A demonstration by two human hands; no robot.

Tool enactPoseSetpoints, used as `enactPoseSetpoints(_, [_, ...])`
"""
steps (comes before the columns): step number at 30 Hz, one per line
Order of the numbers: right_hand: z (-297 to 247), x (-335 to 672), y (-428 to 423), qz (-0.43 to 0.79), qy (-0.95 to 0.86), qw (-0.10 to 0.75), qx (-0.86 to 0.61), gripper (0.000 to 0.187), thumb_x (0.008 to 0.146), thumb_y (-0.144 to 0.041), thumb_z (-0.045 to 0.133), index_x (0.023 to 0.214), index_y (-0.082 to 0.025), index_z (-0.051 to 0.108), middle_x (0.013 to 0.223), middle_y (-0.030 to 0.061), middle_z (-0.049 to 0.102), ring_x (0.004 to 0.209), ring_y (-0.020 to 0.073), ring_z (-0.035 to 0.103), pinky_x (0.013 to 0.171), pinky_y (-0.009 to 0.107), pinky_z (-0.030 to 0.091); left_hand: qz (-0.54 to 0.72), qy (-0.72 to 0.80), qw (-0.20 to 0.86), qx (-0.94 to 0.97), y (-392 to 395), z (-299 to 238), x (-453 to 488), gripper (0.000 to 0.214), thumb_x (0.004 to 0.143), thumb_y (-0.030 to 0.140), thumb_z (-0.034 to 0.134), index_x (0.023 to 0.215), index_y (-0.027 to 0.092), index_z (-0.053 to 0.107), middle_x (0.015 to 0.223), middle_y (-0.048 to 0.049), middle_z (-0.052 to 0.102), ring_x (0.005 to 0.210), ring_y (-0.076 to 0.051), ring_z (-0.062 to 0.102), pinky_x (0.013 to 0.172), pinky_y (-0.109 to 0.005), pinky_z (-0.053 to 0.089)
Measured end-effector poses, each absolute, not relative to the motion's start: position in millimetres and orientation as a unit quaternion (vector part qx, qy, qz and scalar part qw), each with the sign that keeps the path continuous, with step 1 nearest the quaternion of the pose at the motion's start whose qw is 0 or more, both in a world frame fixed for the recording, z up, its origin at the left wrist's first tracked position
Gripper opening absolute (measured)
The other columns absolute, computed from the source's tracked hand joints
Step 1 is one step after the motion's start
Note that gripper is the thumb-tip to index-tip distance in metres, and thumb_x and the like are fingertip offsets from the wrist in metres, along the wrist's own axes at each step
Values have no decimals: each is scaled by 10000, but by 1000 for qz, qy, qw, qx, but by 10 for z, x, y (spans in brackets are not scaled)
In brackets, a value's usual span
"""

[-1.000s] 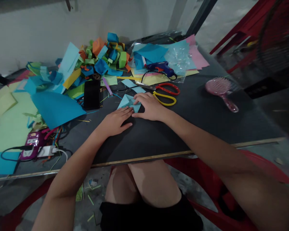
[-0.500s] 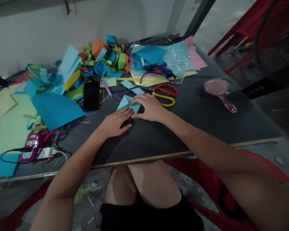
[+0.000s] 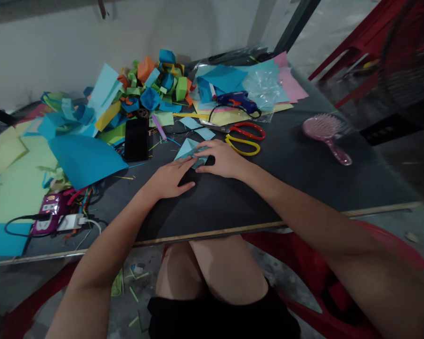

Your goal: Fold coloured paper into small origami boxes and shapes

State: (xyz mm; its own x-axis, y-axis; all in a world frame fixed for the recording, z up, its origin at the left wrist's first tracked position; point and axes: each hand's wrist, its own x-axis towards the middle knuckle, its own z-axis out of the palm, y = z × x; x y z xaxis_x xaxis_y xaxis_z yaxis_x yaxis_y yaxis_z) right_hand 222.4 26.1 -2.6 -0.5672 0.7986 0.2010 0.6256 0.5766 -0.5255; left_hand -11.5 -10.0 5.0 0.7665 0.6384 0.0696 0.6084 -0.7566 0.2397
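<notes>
A small light blue sheet of folded paper (image 3: 184,148) lies on the dark tabletop, its creased flaps partly under my fingers. My left hand (image 3: 173,179) rests flat on its near left side, fingers stretched out and thumb apart. From the right, my right hand (image 3: 221,158) presses on the paper with curved fingers; the thumb is spread away near the lower corner. The fingertips of both hands nearly meet over the folds, hiding part of them. Just beyond my right hand lie scissors (image 3: 246,147) with one red and one yellow handle loop. Behind the folded sheet is a light blue strip (image 3: 198,127).
A black phone (image 3: 136,140) lies left of the paper. Colourful paper pieces (image 3: 150,99) pile up at the back. A blue glue gun (image 3: 238,101) rests on plastic-wrapped sheets. A pink hairbrush (image 3: 325,129) is to the right; a purple device (image 3: 49,214) with cables sits front left.
My left fingers have slid slightly inward over the paper towards my right hand. My right hand stays on the right side of the fold. The whole view has shifted a little.
</notes>
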Motion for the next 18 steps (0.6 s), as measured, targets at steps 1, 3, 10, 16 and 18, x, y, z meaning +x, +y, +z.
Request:
enactPoseSetpoints(1, [-30,2220,271,218,-854,223,-416,410,747,-421,805,1120,-258,767,1297,95,654,1157,329,611,1006,536,488,81,327,91,937,-107,58,-105,657,965,455,500,1493,81,389,1505,-201,489,1413,-272,466,1138,-414,427])
enactPoseSetpoints(3, [-32,2210,289,241,-842,238,-420,412,703,-416,832,1076,-248,776,1285,95,657,1112,314,642,978,500,512,97,308,59,945,-132,86,-60,545,986,409,471,1442,110,470,1450,-177,555,1379,-262,503,1110,-407,445])
enactPoseSetpoints(10, [-1,2195,303,242,-836,239,-430,351,676,-388,852,987,-240,787,1224,97,686,1113,317,647,1012,510,486,-13,475,-25,879,-394,174,263,465,991,278,377,1364,107,597,837,-156,739,831,-266,725,690,-347,516])
enactPoseSetpoints(16, [27,2201,266,232,-843,217,-434,461,736,-426,817,1162,-264,742,1316,100,644,1223,346,581,1071,548,435,-79,542,3,836,-522,222,375,554,978,297,371,1498,122,449,880,-168,756,834,-287,746,673,-348,530])
enactPoseSetpoints(18, [38,2201,243,218,-851,198,-435,577,778,-420,786,1324,-284,656,1358,106,615,1263,354,545,1074,551,431,-82,542,6,837,-511,238,369,561,976,301,367,1507,133,436,897,-171,758,849,-292,748,683,-355,536])
